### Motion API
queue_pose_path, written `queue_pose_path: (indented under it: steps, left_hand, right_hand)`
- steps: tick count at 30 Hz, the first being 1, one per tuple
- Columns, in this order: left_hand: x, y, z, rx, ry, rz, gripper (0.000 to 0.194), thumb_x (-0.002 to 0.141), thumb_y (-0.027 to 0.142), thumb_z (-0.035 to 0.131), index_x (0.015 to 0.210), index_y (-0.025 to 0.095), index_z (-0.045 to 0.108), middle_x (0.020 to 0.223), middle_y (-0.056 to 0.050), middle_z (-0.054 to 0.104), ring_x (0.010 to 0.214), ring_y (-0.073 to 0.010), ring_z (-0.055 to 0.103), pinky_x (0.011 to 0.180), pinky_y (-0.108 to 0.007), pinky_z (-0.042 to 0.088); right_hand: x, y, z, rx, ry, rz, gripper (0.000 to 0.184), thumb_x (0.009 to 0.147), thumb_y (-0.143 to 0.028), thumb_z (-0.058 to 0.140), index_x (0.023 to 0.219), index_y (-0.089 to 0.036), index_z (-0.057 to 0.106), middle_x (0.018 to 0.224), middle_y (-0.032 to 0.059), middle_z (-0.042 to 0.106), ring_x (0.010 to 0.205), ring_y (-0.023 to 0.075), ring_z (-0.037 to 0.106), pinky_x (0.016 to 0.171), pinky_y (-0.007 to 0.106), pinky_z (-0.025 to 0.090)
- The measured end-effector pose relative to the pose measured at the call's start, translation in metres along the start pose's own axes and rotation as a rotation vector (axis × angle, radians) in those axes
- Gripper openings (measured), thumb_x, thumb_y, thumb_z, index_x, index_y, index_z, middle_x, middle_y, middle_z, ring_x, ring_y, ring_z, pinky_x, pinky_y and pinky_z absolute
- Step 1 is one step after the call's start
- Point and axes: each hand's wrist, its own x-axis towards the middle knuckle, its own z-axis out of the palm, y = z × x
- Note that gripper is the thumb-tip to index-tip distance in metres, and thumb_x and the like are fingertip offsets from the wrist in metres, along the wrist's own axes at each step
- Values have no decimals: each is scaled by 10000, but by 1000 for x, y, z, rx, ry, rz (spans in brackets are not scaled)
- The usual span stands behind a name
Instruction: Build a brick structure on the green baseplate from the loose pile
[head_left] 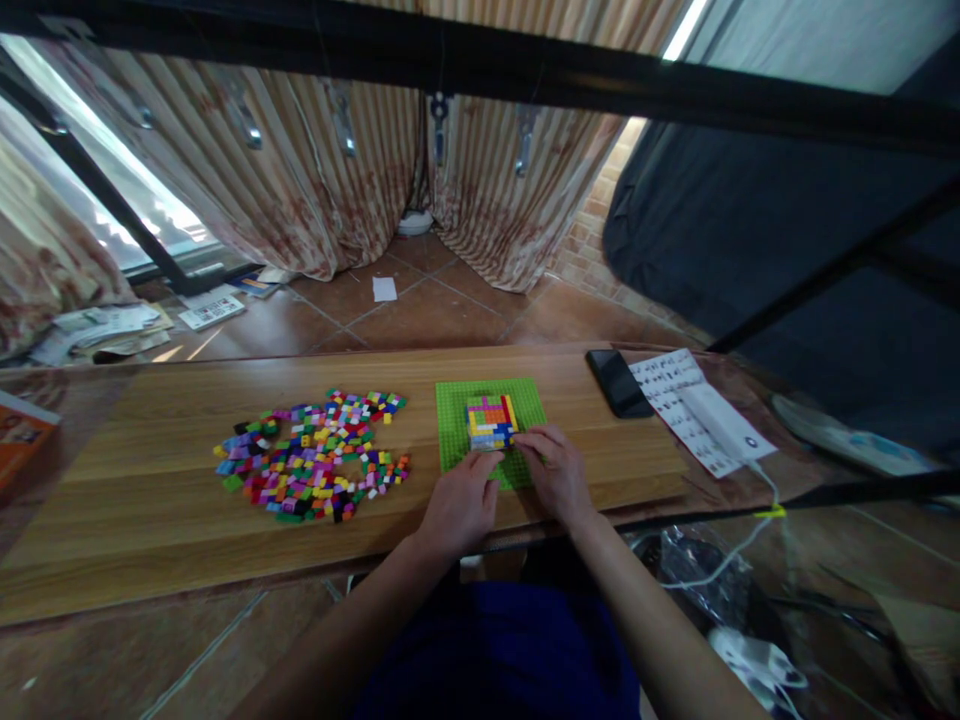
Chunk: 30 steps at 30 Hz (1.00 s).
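A green studded baseplate (pixel 451 410) lies on the wooden table, carrying a small block of mixed-colour toy bricks (pixel 491 415) with yellow, red, orange and blue pieces. At the near left corner of that build is my left hand (pixel 461 500), thumb and fingers closed by its front edge; whatever they may hold is hidden. My right hand (pixel 553 468) touches the near right corner with its fingertips pinched together. Any piece between those fingertips is too small to make out. Left of the baseplate a wide heap of loose bricks (pixel 315 455) is spread out.
A black phone (pixel 619 383) and a printed sheet (pixel 682 390) lie at the table's right, with a white device (pixel 718 428) and its cable on the sheet. A dark metal bar (pixel 480 60) crosses above the far side. An orange box (pixel 22 435) stands at far left.
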Motion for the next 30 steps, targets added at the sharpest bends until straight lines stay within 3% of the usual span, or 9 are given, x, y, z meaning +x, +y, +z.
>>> queue_pose_path:
  steps: [5, 9, 20, 25, 30]
  left_hand:
    - [4, 1, 6, 37, -33, 16, 438, 879, 148, 443, 1313, 175, 491, 1265, -115, 602, 1120, -225, 600, 981, -400, 493]
    - [3, -1, 8, 51, -22, 7, 425, 883, 155, 436, 1302, 162, 504, 1236, -120, 617, 1089, -222, 612, 959, -390, 503]
    - [-12, -3, 3, 37, 53, -13, 372, 867, 145, 468, 1224, 172, 565, 1069, -98, 667, 923, -198, 646, 838, -354, 530]
    - [-34, -12, -14, -14, 147, -12, 325, 869, 144, 467, 1164, 172, 599, 995, -86, 676, 882, -179, 647, 811, -323, 531]
    - [-82, -40, -37, 21, 318, -65, 230, 892, 173, 473, 1065, 189, 623, 944, -58, 690, 896, -165, 651, 815, -296, 528]
  right_hand:
    - [-5, 6, 4, -10, 22, -83, 207, 936, -202, 517, 967, -206, 722, 927, 80, 653, 868, 176, 633, 771, 303, 549]
    - [-7, 10, 7, -18, 34, -131, 226, 938, -184, 504, 991, -209, 722, 927, 84, 663, 882, 174, 632, 790, 310, 555]
    - [-15, 13, 7, -25, -42, -14, 283, 956, -227, 456, 1068, -234, 716, 967, 79, 690, 897, 165, 652, 822, 315, 551]
    - [-13, -1, -3, -4, 7, 50, 289, 956, -258, 452, 1125, -223, 684, 1017, 82, 699, 923, 187, 665, 823, 333, 547]
    - [-28, -29, -7, 49, 83, 104, 251, 943, -269, 477, 1033, -217, 705, 945, 81, 703, 881, 203, 669, 784, 338, 550]
